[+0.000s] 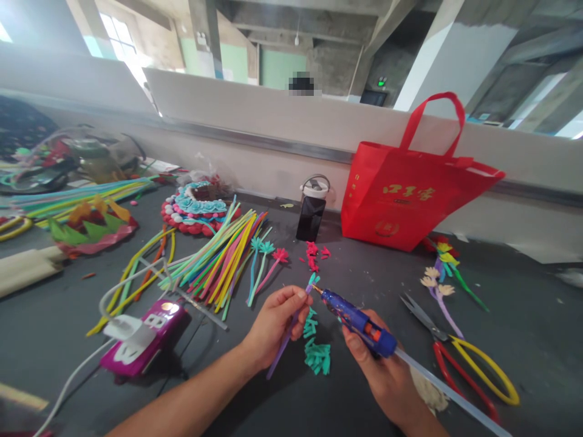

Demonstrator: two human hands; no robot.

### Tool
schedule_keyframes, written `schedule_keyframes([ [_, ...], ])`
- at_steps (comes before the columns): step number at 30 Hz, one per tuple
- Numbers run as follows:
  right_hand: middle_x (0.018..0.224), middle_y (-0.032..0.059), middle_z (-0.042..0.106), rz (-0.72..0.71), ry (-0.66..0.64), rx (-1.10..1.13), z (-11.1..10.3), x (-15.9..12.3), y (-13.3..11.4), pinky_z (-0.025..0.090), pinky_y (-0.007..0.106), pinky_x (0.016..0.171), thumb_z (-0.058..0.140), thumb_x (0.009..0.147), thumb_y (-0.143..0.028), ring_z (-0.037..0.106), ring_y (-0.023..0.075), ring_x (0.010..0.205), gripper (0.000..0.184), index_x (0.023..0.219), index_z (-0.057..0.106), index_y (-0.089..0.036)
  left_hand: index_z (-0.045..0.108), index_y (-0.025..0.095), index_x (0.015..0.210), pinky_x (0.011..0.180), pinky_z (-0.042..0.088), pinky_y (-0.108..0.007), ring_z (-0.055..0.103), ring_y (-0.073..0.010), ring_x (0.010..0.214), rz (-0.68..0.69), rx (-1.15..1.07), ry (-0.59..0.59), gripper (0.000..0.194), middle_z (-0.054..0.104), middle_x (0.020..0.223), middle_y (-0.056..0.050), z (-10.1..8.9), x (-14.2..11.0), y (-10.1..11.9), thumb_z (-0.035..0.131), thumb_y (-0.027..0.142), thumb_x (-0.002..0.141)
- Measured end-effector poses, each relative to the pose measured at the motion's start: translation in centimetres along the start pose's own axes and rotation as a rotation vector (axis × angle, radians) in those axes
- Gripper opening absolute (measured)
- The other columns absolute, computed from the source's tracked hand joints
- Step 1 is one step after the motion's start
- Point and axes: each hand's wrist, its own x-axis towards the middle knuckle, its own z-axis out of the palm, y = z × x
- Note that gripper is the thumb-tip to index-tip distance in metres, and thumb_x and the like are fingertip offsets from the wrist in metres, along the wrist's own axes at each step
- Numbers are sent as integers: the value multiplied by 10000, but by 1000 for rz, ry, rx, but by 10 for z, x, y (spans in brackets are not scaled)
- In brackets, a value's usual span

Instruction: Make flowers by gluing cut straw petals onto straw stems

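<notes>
purple stem (281, 353) is in the left hand (277, 321), over the near middle of the dark table (291, 416), slanting up and away to its tip. left thumb and fingers clamped together on it just below the tip, where teal bits (314, 278) sit. stem reads as light, soft-skinned, bendy, probably wire-cored; not slippery, but fuzz likely crushes. best hold: light pinch a little below the tip, clear of the nozzle (317, 289).

right hand (378, 367) is wrapped round the blue glue gun (350, 315), fingers closed on its body; trigger finger hidden, can't tell if it's squeezing. nozzle is at the stem tip, contact unclear. gun should be stiff, heavier, tip likely hot: hold by the body only. glue stick (449, 391) trails out the back, near right.

around: teal clippings (317, 358) on the near side, red clippings (313, 262) farther out, stem bundle (228, 255) left, scissors (441, 335) right, red bag (410, 200) far right.
</notes>
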Motion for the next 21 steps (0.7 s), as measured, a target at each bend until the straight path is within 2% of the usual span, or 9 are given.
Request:
schedule_keyframes([
  [21, 831, -19, 605, -32, 35, -62, -1, 1, -6, 482, 232, 723, 487, 958, -368, 603, 155, 781, 137, 973, 558, -252, 599, 146, 803, 385, 255, -180, 387, -44, 386, -3, -12, 4, 239, 481, 552, 48, 1, 0, 1, 639, 378, 843],
])
